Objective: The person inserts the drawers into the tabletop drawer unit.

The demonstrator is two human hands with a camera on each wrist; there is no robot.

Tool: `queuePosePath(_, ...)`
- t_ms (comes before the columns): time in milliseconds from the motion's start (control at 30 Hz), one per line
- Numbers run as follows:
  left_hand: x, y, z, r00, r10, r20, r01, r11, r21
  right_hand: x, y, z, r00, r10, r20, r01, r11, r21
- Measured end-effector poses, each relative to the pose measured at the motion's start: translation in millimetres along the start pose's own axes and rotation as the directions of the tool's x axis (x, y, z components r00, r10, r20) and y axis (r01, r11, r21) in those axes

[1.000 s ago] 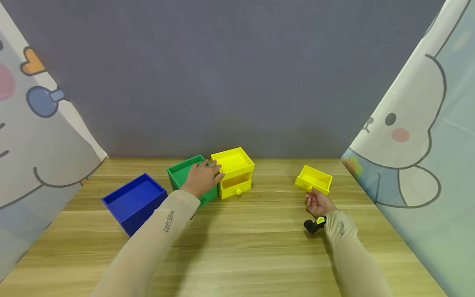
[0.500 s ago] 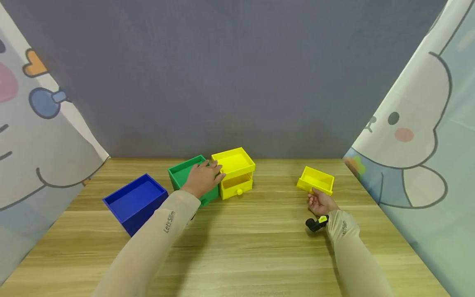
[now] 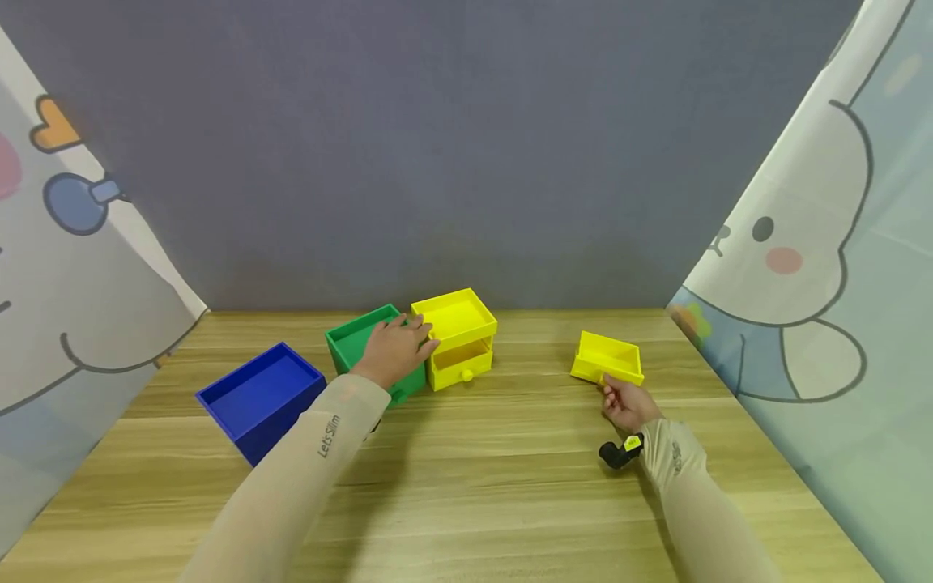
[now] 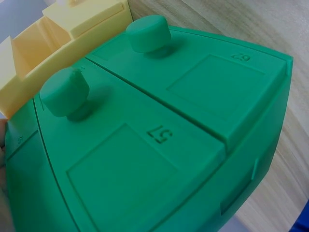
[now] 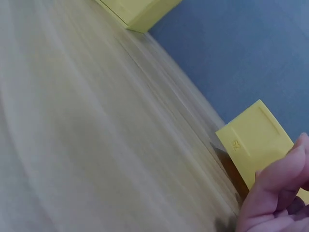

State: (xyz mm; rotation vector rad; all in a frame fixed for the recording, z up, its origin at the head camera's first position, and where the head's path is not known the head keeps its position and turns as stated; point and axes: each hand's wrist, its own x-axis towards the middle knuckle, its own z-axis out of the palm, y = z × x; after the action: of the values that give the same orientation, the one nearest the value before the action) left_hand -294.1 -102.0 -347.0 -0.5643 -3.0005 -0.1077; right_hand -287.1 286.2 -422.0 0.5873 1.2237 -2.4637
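While the right hand (image 3: 628, 402) pinches the front knob of the loose yellow drawer (image 3: 608, 358), that drawer lies just ahead of the grip, away from the person, resting on the wooden surface (image 3: 466, 478) with its open top up. Its long axis runs roughly left to right across the surface, tilted a little, and the knobbed front faces the person. In the right wrist view the fingers (image 5: 280, 179) curl against the drawer's yellow wall (image 5: 256, 140). The yellow cabinet (image 3: 456, 338) it matches stands well apart to the left, so the drawer lies to the right of its housing. The right hand is by far the nearer hand to the drawer.

The left hand (image 3: 396, 350) rests on top of the green cabinet (image 3: 368, 340), fingers spread loosely toward the yellow cabinet just beside it; it grasps nothing that I can make out. The left wrist view shows the green cabinet's face (image 4: 159, 145) with two round knobs.

By count:
- Yellow cabinet: one, with one drawer in its lower slot and its upper slot open.
- Loose yellow drawer: one.
- Green cabinet: one, with two drawers.
- Blue box (image 3: 261, 397): one, at far left.
- Hands: two.
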Motion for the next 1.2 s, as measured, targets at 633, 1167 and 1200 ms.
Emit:
queuePosePath(633,1.3,0.2,0.8,1.000,-0.002,-0.001,0.002,1.000,-0.005,-24,29,32,0.980,-0.053,0.193,0.115,0.939,-0.323)
queuePosePath(1167,-0.5,-2.7,0.4,1.000,0.005,-0.017,-0.005,1.000,-0.008,-30,65,75,0.964,0.013,0.267,0.138,0.831,-0.538)
queuePosePath(1200,-0.4,-2.6,0.8,1.000,0.006,-0.018,-0.007,1.000,-0.010,-31,66,77,0.961,0.017,0.275,0.141,0.828,-0.543)
